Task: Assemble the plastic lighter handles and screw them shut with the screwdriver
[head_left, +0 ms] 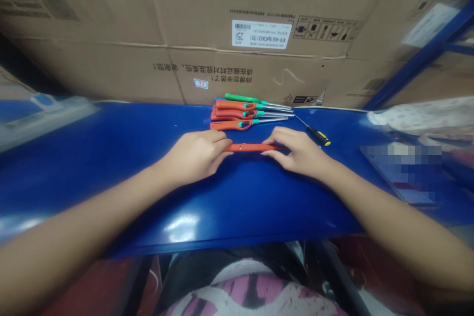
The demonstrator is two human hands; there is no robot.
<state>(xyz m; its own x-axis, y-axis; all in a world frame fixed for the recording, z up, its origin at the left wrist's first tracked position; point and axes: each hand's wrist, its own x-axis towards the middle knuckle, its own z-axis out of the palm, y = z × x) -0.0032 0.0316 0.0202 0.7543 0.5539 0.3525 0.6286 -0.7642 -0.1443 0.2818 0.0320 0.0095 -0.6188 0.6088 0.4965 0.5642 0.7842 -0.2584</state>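
Observation:
Between my two hands an orange stick lighter [252,148] is held level, its narrow edge turned up. My left hand [198,154] pinches its left end between thumb and fingers. At the other end, my right hand [296,150] grips it, and the fingers cover that part, so its metal tube is mostly hidden. Just beyond lies a pile of similar lighters, with an orange lighter [231,125] at the front and a green lighter [242,98] at the back. A screwdriver [319,136] with a black and yellow handle lies beside my right hand, shaft towards the pile.
Large cardboard boxes [207,59] wall off the back of the blue table [129,158]. On the right are a partly blurred flat phone-like item [414,195] and pale patterned cloth [418,116]. A clear plastic item [44,118] sits at left. A blue post [418,64] slants at right.

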